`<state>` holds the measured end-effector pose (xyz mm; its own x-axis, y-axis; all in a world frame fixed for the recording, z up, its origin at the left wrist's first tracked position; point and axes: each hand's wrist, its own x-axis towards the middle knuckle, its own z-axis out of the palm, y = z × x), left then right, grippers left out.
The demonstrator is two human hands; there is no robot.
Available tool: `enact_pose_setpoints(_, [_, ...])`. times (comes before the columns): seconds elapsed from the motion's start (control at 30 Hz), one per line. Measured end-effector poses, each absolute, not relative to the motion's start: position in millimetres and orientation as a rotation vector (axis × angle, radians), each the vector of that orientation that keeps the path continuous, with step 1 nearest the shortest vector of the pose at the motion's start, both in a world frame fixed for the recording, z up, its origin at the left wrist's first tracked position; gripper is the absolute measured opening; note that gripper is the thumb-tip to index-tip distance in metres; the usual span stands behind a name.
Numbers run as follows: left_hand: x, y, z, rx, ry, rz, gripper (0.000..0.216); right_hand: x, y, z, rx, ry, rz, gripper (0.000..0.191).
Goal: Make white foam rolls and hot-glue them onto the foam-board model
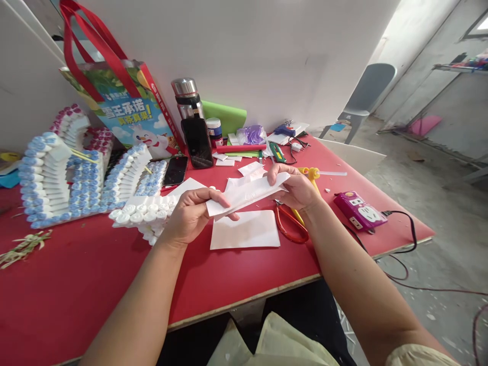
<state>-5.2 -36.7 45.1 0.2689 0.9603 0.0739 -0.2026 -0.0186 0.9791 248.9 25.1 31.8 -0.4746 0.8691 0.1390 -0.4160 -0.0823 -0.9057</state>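
Observation:
A folded strip of white paper (251, 193) is stretched between my two hands above the red table. My left hand (192, 213) pinches its left end, thumb on top. My right hand (292, 188) grips the right end, its thumb also on the upper face. Below the strip lies a flat white sheet (246, 231). Red-handled scissors (292, 226) rest under my right hand, and a yellow glue gun (310, 175) sits just beyond it. Close to my left wrist is a bundle of white rolled-paper flowers (143, 211).
Blue-and-white folded-paper pieces (49, 178) stand at the left, before a printed bag (133, 112). A steel flask (186, 96) and a black phone (196, 142) stand at the back. A purple power strip (360, 211) with a cord is near the right edge.

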Motion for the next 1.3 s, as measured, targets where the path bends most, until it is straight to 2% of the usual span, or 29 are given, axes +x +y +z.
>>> enact_pose_setpoints(0.17, [-12, -35, 45, 1.198, 0.825, 0.942, 0.018, 251, 26, 31, -0.634, -1.333, 1.633, 0.005])
enact_pose_setpoints(0.3, [-12, -34, 46, 1.056, 0.740, 0.860, 0.024, 252, 25, 31, -0.623, -1.447, 1.581, 0.008])
enact_pose_setpoints(0.47, [-1, -36, 47, 0.914, 0.788, 0.626, 0.048, 248, 23, 28, -0.631, -1.620, 1.583, 0.014])
enact_pose_setpoints(0.57, [5, -39, 46, 0.956, 0.811, 0.479, 0.054, 245, 21, 28, -0.642, -1.665, 1.595, 0.014])
enact_pose_setpoints(0.67, [9, -42, 43, 1.006, 0.813, 0.403, 0.052, 243, 19, 28, -0.634, -1.686, 1.603, 0.014])
enact_pose_setpoints(0.93, [5, -39, 40, 1.042, 0.804, 0.335, 0.030, 249, 24, 28, -0.564, -1.658, 1.619, 0.011])
enact_pose_setpoints(1.1, [2, -38, 40, 1.090, 0.850, 0.470, 0.026, 248, 31, 26, -0.695, -1.389, 1.520, 0.005])
enact_pose_setpoints(1.23, [4, -38, 37, 1.109, 0.918, 0.602, 0.026, 237, 28, 26, -0.809, -1.358, 1.514, 0.035])
enact_pose_setpoints(1.3, [5, -38, 37, 1.117, 0.925, 0.607, 0.027, 232, 25, 25, -0.814, -1.405, 1.536, 0.042])
